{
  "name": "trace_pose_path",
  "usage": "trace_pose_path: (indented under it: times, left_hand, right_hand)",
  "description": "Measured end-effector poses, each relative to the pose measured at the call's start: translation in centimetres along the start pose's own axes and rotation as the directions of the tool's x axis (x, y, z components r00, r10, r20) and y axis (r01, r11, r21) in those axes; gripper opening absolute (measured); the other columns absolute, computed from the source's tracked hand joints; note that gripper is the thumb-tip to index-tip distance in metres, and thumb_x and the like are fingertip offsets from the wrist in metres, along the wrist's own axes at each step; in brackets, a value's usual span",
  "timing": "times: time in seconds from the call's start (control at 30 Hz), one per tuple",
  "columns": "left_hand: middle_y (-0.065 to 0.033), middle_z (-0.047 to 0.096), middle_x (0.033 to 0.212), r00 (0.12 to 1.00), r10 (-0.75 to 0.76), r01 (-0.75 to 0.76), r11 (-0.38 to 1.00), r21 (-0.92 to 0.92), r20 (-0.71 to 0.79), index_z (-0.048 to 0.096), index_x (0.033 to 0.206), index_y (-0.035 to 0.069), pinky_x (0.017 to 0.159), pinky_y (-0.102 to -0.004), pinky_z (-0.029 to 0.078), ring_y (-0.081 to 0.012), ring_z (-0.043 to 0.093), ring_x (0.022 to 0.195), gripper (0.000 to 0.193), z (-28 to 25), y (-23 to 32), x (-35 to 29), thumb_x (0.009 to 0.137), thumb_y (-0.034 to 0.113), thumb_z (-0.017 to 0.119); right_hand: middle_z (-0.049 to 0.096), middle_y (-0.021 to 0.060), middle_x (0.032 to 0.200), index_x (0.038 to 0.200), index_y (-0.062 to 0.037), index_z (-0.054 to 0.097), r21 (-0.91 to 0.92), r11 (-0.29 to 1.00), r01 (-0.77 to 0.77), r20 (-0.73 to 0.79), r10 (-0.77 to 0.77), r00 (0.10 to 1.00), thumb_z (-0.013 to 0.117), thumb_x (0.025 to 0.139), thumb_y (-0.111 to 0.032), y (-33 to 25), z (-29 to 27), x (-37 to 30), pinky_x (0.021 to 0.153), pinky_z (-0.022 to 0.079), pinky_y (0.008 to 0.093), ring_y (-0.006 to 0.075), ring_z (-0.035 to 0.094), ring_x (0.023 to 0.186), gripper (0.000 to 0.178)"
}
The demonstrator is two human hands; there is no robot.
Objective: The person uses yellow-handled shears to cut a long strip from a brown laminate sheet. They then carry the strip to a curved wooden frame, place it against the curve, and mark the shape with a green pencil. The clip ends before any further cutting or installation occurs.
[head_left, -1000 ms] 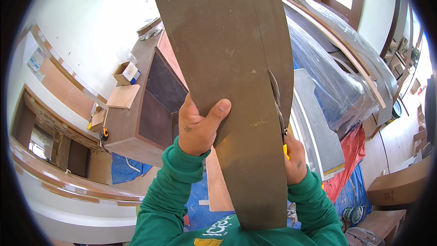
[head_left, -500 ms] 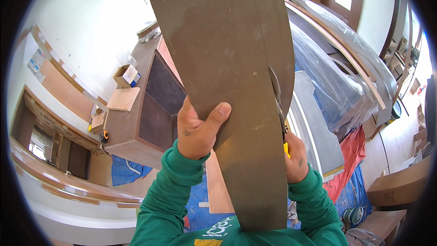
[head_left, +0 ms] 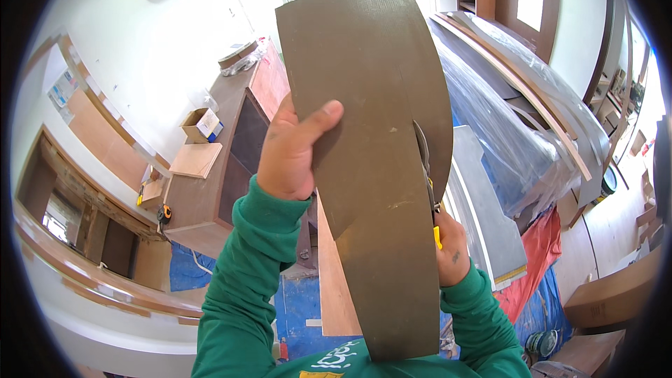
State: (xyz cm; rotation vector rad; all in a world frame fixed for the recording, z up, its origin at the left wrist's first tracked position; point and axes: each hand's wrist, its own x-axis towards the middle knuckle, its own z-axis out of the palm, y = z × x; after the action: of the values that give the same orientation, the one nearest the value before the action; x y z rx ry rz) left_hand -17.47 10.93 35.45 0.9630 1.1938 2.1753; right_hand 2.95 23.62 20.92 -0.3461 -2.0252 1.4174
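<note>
A thin brown sheet (head_left: 371,91), apparently laminate, stands upright in front of me, its lower end against my green shirt. My left hand (head_left: 292,150) pinches its left edge, thumb across the front and fingers hidden behind. At the right side, my right hand (head_left: 453,246) closes on yellow-handled snips (head_left: 438,236). Their dark blade shows at a slit in the sheet, which runs up from the right edge. A strip right of the slit bows outward. Much of the snips is hidden by the sheet and my fingers.
A brown cabinet (head_left: 199,211) at the left bears an open carton (head_left: 201,126), a wood piece (head_left: 196,160) and a tape measure (head_left: 164,214). Plastic-wrapped panels (head_left: 500,112) and a grey panel (head_left: 483,199) stand right. A cardboard box (head_left: 616,287) lies lower right; blue sheeting (head_left: 301,308) covers floor below.
The sheet's top edge has come into view lower down. My left hand has slid up along the left edge. My right hand stays at the slit with the snips.
</note>
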Motion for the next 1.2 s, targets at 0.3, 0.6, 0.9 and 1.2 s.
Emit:
trace_pose_path:
  times: [0.3,0.6,0.9,1.2]
  left_hand:
    - [-0.0092,0.067,0.127,0.946,0.324,-0.313,0.904,0.292,0.012,0.054,0.137,0.002,0.099,-0.0338,0.054,-0.0174,0.065,0.114,0.042,0.1,-1.2,0.0,0.098,0.001,0.068]
    - [-0.0100,0.068,0.125,0.938,0.345,-0.334,0.883,0.330,0.027,0.054,0.137,0.002,0.096,-0.0337,0.056,-0.0177,0.067,0.109,0.041,0.1,-0.6,-0.2,0.098,0.001,0.068]
    - [-0.0097,0.067,0.128,0.945,0.326,-0.315,0.890,0.329,0.024,0.053,0.138,0.004,0.101,-0.0345,0.052,-0.0186,0.065,0.113,0.043,0.6,-0.2,-0.6,0.098,0.002,0.068]
    - [-0.0103,0.066,0.129,0.943,0.330,-0.322,0.865,0.385,0.047,0.052,0.139,0.003,0.102,-0.0349,0.051,-0.0189,0.064,0.115,0.044,0.8,0.6,-0.9,0.098,0.003,0.069]
  right_hand:
    - [0.056,0.0250,0.080,0.097,0.0048,0.055,0.092,0.996,-0.013,0.033,0.010,0.999,0.065,0.097,-0.035,-0.5,-0.1,0.4,0.069,0.047,0.0433,0.0428,0.055,0.073,0.041]
    - [0.058,0.0257,0.084,0.099,0.0049,0.055,0.094,0.996,0.007,0.033,-0.010,0.999,0.063,0.097,-0.033,-0.8,0.0,0.4,0.072,0.047,0.0448,0.0453,0.056,0.077,0.039]
    - [0.054,0.0247,0.079,0.093,0.0049,0.054,0.031,0.999,0.012,0.007,-0.012,1.000,0.065,0.096,-0.034,-0.9,-0.1,0.1,0.068,0.045,0.0435,0.0434,0.052,0.073,0.041]
    - [0.052,0.0235,0.078,0.094,0.0053,0.054,0.074,0.996,0.040,0.011,-0.041,0.999,0.065,0.095,-0.034,-1.4,-0.2,0.8,0.067,0.044,0.0426,0.0381,0.051,0.071,0.041]
